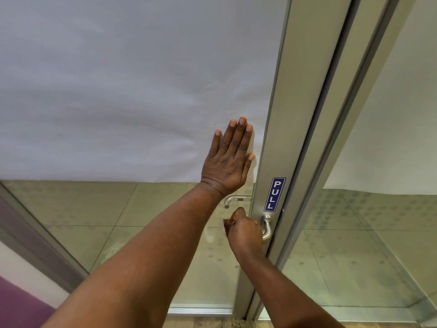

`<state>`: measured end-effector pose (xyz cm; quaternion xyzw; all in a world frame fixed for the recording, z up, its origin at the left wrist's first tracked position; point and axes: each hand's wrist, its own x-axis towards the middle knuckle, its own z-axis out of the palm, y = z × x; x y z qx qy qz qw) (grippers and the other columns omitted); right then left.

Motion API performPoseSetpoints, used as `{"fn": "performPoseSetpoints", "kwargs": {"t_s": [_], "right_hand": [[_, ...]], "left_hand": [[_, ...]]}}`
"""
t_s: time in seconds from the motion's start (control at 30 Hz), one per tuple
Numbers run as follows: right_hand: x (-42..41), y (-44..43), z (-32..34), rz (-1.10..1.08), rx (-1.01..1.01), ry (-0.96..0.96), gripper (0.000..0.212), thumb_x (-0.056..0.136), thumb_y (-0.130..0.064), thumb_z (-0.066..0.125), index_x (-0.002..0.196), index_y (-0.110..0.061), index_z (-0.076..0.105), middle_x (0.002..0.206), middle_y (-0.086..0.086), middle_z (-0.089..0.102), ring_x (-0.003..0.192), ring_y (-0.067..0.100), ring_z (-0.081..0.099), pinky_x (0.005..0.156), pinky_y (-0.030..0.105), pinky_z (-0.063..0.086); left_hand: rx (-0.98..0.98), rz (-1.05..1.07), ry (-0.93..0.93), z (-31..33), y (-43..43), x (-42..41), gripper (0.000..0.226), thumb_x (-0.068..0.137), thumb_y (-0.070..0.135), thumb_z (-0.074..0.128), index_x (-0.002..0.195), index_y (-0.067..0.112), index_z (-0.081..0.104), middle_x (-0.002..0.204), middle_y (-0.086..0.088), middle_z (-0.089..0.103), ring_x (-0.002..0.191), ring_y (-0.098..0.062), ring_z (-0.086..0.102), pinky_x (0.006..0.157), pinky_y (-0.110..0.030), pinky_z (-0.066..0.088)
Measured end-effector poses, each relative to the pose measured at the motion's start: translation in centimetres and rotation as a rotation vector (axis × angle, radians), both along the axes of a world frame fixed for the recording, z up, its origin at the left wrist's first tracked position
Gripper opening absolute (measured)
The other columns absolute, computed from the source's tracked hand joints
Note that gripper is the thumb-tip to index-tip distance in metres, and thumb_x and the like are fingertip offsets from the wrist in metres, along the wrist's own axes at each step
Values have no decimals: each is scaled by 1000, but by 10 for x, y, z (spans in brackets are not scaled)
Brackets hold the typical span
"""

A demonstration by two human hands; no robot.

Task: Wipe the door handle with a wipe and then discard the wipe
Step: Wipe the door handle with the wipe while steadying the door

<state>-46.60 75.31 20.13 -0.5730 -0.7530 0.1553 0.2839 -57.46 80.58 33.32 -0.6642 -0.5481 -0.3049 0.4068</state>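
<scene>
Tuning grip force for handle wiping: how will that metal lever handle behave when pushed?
The lever handle looks like brushed metal, so probably rigid and a bit slick under the right hand. Mounted on the door frame, it likely pivots downward rather than flexing. The left hand lies flat on the glass, perhaps steadying the door.

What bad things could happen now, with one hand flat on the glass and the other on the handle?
1. The left hand lies flat on the frosted glass, so it may leave smudges.
2. The sign says PULL. If the door swings, the right hand, closed on the handle near the frame, could get pinched.
3. No wipe shows in that fist, so the handle might only get bare fingers.
</scene>
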Motion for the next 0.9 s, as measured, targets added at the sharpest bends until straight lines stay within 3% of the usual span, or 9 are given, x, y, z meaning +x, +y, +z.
{"fn": "performPoseSetpoints", "kwargs": {"t_s": [0.17, 0.27, 0.37, 0.5, 0.63, 0.77, 0.83, 0.9], "right_hand": [[16, 5, 8, -102, 26, 166, 15, 90, -32, 70, 87, -25, 56, 72, -7, 65, 67, 16, 65, 64, 31, 54], [28, 6, 8, -102, 22, 253, 16, 89, -30, 71, 85, -29, 56, 73, -10, 65, 64, 9, 59, 53, 23, 42], [38, 7, 6, -56, -35, 399, 13, 91, -20, 71, 88, -30, 62, 84, -9, 70, 76, 9, 63, 58, 19, 45], [51, 10, 9, -29, -147, 601, 13, 91, -9, 69, 90, -21, 72, 95, -1, 74, 92, 19, 68, 72, 20, 53], [56, 16, 13, -102, -323, 765, 20, 91, -4, 62, 91, -16, 78, 101, 8, 77, 97, 29, 70, 83, 45, 62], [62, 13, 17, -12, -478, 976, 27, 72, -9, 70, 97, -17, 77, 94, 7, 78, 82, 24, 72, 69, 32, 60], [63, 10, 16, 46, -529, 1013, 45, 62, -6, 72, 106, -14, 74, 100, 9, 77, 87, 24, 72, 75, 33, 58], [62, 8, 14, 95, -553, 1011, 47, 65, 4, 74, 110, -10, 71, 104, 11, 77, 92, 22, 74, 76, 34, 59]], "left_hand": [[8, 4, 6, 0, 1, 0, 69, 106, 40, 25, 159, 10, -9, 167, -9, -12, 154, -22, -23, 127, -43, -12], [12, -2, 1, 0, 1, 0, 68, 106, 39, 27, 158, 10, -4, 171, -10, 2, 155, -22, -22, 127, -43, -10], [8, 6, 3, -1, 1, -1, 68, 106, 39, 28, 159, 9, -3, 168, -15, 16, 155, -22, -21, 126, -43, -10], [16, 5, 1, 0, 1, 0, 68, 106, 39, 30, 159, 9, -1, 170, -12, 9, 155, -22, -21, 127, -43, -11], [16, 4, 0, -1, 1, 0, 69, 106, 39, 29, 159, 9, -3, 171, -12, 0, 155, -22, -21, 127, -43, -11], [9, -6, 1, 0, 1, 0, 69, 107, 40, 24, 160, 11, -9, 167, -9, -13, 155, -23, -21, 127, -43, -12], [13, -7, -3, -1, 2, 0, 67, 107, 40, 23, 160, 11, -6, 167, -10, -8, 155, -23, -21, 127, -43, -11], [14, -3, -8, -1, 2, 0, 67, 107, 40, 24, 160, 10, -4, 166, -10, -4, 155, -22, -21, 127, -43, -11]]}}
